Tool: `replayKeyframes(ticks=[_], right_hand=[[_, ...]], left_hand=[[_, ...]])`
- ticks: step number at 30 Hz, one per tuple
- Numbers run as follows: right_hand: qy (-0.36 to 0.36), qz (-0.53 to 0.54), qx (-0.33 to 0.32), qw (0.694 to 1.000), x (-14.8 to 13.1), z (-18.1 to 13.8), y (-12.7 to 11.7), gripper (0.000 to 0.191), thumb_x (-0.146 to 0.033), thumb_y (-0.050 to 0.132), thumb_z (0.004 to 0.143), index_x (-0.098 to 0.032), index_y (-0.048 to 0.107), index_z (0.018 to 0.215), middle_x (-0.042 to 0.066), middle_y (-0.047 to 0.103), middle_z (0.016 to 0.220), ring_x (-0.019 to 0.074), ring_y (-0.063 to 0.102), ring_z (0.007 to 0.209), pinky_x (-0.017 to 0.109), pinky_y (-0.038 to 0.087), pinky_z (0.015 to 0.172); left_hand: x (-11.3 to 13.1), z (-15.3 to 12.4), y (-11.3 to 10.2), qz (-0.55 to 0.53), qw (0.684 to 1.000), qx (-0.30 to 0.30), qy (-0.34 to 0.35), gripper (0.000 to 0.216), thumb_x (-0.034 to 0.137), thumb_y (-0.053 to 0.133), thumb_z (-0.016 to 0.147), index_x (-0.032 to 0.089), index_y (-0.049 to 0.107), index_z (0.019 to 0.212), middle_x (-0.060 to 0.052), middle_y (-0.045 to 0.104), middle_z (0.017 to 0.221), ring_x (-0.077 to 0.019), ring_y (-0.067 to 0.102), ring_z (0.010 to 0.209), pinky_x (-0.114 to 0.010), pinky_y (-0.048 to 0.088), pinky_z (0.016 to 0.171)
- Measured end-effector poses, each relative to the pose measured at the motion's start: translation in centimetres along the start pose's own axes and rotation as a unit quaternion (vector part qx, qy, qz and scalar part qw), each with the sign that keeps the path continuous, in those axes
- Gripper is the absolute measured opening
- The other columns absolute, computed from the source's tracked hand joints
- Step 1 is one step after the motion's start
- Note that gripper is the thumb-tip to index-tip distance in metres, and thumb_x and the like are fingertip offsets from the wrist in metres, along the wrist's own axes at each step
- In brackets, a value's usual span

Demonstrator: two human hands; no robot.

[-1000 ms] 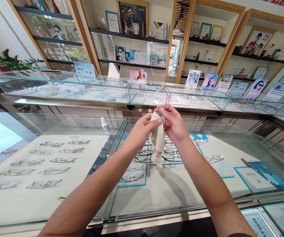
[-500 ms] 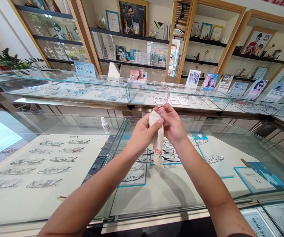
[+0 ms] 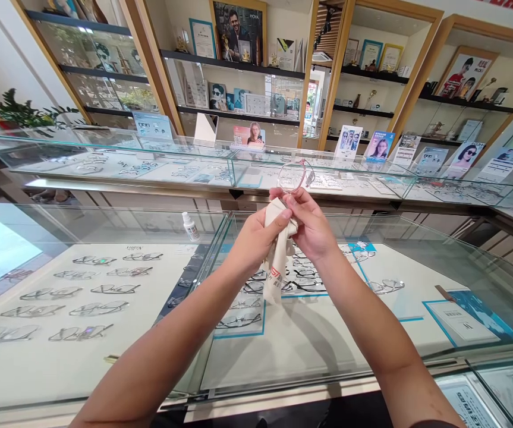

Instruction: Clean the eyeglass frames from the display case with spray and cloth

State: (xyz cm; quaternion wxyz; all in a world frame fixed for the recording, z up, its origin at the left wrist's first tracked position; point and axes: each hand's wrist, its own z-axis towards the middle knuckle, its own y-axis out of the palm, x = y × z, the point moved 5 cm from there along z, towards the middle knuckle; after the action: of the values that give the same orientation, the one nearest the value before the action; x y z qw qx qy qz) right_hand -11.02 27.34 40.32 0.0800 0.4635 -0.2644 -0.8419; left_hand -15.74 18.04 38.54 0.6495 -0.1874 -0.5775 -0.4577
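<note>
Both hands are raised together over the near glass display case (image 3: 323,351). My left hand (image 3: 256,235) is closed on a cream cleaning cloth (image 3: 275,270) with red and dark print, its thumb pressing the folded top. The lower part of the cloth hangs down below the fingers. My right hand (image 3: 314,229) pinches a pair of pink-rimmed eyeglasses (image 3: 292,176) that stands up above the fingertips, one round rim uppermost. Fingers and cloth hide the lower part of the eyeglasses.
A small white spray bottle (image 3: 190,226) stands on the glass to the left. Rows of eyeglasses (image 3: 98,307) lie inside the left case. A leaflet (image 3: 459,323) lies at the right. Behind runs another glass counter (image 3: 171,172) with upright cards.
The cloth's hanging end has swung a little left, and more of it bunches between the hands. The eyeglasses have turned slightly, showing a second lens edge at the right.
</note>
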Motion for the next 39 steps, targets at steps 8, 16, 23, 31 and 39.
replayKeyframes(ticks=[8, 16, 23, 31, 39], right_hand=[[-0.03, -0.021, 0.01, 0.999, -0.9, 0.2, -0.6, 0.034, -0.042, 0.093, 0.077, -0.028, 0.062, 0.083, -0.001, 0.077, 0.099, 0.0179, 0.069, 0.095, 0.031, 0.057, 0.085], [-0.039, -0.039, -0.01, 0.998, -0.6, 0.0, -0.1, 0.031, -0.042, 0.09, 0.083, -0.029, 0.062, 0.084, -0.002, 0.079, 0.101, 0.0185, 0.07, 0.095, 0.034, 0.057, 0.088], [-0.042, -0.053, -0.026, 0.997, -0.5, -0.4, 0.7, 0.025, -0.04, 0.089, 0.084, -0.029, 0.067, 0.084, -0.001, 0.083, 0.11, 0.0202, 0.074, 0.103, 0.036, 0.058, 0.096], [-0.029, -0.077, 0.048, 0.995, -0.3, 0.0, -0.7, 0.025, -0.037, 0.09, 0.077, -0.027, 0.067, 0.08, 0.001, 0.083, 0.104, 0.0195, 0.073, 0.098, 0.036, 0.059, 0.097], [0.007, -0.045, 0.094, 0.995, 0.0, 0.3, -1.5, 0.02, -0.032, 0.09, 0.074, -0.024, 0.073, 0.079, 0.003, 0.082, 0.101, 0.018, 0.072, 0.091, 0.032, 0.06, 0.088]], left_hand=[[0.6, -0.1, 0.2, 0.01, 0.998, -0.054, -0.008, 0.054, 0.063, 0.087, 0.084, 0.017, 0.072, 0.109, -0.002, 0.073, 0.088, -0.0153, 0.064, 0.081, -0.025, 0.048, 0.073], [0.4, -0.3, 0.0, 0.007, 1.0, -0.016, -0.019, 0.054, 0.062, 0.088, 0.082, 0.017, 0.071, 0.105, -0.002, 0.073, 0.086, -0.0148, 0.063, 0.073, -0.026, 0.047, 0.068], [0.6, 0.1, -0.3, 0.004, 1.0, 0.023, 0.018, 0.053, 0.064, 0.085, 0.084, 0.016, 0.073, 0.105, -0.001, 0.072, 0.081, -0.0127, 0.059, 0.068, -0.023, 0.044, 0.062], [1.2, 0.3, -0.7, 0.025, 0.998, -0.025, 0.047, 0.048, 0.051, 0.087, 0.087, 0.017, 0.074, 0.116, -0.004, 0.075, 0.092, -0.0145, 0.063, 0.076, -0.025, 0.05, 0.072], [1.1, 0.6, -1.3, 0.098, 0.992, 0.007, 0.079, 0.053, 0.049, 0.088, 0.085, 0.017, 0.072, 0.123, -0.006, 0.075, 0.099, -0.0178, 0.064, 0.082, -0.028, 0.051, 0.075]])
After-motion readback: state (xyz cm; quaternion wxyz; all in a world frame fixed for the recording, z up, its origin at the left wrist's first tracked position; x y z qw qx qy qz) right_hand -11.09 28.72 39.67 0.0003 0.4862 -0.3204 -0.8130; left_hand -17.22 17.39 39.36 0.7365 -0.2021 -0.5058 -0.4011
